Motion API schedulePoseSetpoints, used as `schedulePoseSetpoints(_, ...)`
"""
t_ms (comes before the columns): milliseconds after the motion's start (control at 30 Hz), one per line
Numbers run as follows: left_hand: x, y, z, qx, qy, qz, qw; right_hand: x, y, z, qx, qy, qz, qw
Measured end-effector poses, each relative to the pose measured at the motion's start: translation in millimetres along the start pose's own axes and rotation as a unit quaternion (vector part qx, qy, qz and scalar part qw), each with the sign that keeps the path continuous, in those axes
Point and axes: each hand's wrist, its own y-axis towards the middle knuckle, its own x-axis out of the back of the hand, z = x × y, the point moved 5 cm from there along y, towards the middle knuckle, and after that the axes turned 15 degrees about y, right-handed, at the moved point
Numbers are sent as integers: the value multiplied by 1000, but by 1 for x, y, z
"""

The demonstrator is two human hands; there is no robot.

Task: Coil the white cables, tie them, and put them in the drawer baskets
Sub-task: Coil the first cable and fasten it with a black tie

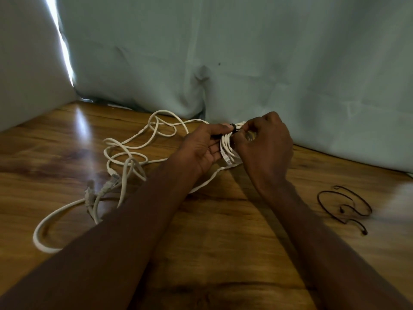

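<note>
Loose white cables (125,153): a tangle on the tabletop (223,242) left of both hands, its plug ends (107,184) lying toward the near left; none of it coiled yet, by the look of it.
Left hand (201,148): palm up, fingers curled under the coiled bundle (228,146), thumb across the top, holding it just above the tabletop.
Coiled bundle: between the two hands, touching both; its loops run roughly near-to-far, with one clear plug (226,158) hanging at the near end.
Black tie (233,129): wrapped round the top of the bundle, at the meeting point of the thumbs; the next twist or cinch turns on this spot.
Right hand (266,144): fingers curled, pinching at the tie from the right side; it sits nearer the tie than the left does.
Spare black ties (344,206): thin loops on the tabletop, well apart to the right.
Step, as I judge it: fastening the tie on the first coil.
Hidden: the far half of the bundle sits behind the right hand; whether the tie is closed cannot be told; the drawer baskets are not in view; motion blur softens the edges.
</note>
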Motion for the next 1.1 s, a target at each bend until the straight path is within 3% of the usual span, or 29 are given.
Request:
schedulePoseSetpoints(367,4,3,2,-4,-2,7,1000,-8,0,0,78,11,60,995)
schedulePoseSetpoints(667,3,2,3,5,-21,14,1000,-4,2,4,101,62,64,991)
schedulePoseSetpoints(1100,5,5,1,1,-64,13,998,-3,7,-4,73,35,45,996)
